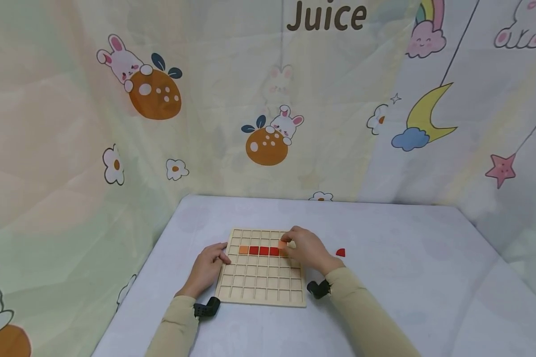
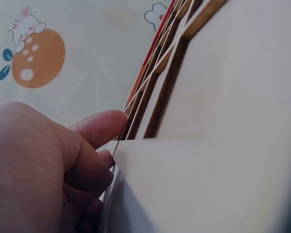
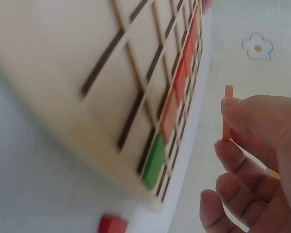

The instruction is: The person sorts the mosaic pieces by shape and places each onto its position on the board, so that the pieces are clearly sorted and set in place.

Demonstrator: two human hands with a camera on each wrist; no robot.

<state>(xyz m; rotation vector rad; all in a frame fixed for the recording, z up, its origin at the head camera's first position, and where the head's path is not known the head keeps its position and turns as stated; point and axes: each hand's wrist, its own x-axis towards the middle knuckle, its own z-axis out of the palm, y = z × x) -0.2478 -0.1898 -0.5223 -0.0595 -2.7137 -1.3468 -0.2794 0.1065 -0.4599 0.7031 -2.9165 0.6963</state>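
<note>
A wooden grid board (image 1: pixel 261 282) lies on the table. One row holds an orange tile (image 1: pixel 243 250), three red tiles (image 1: pixel 264 251) and another orange tile (image 3: pixel 169 115). Beyond that one, a green tile (image 3: pixel 154 162) sits near the board's right edge; my hand mostly hides it in the head view. Above this end of the row, my right hand (image 1: pixel 311 250) pinches an orange tile (image 3: pixel 227 114) between thumb and finger, apart from the board. My left hand (image 1: pixel 207 267) holds the board's left edge, its fingers (image 2: pixel 89 174) curled against the rim.
To the right of the board lies a red rounded piece (image 1: pixel 341 253) on the white table (image 1: pixel 393 277). A fabric backdrop (image 1: pixel 214 129) printed with rabbits and oranges hangs behind. Between my right fingers a bit of yellow-orange (image 3: pixel 273 172) shows, too small to identify.
</note>
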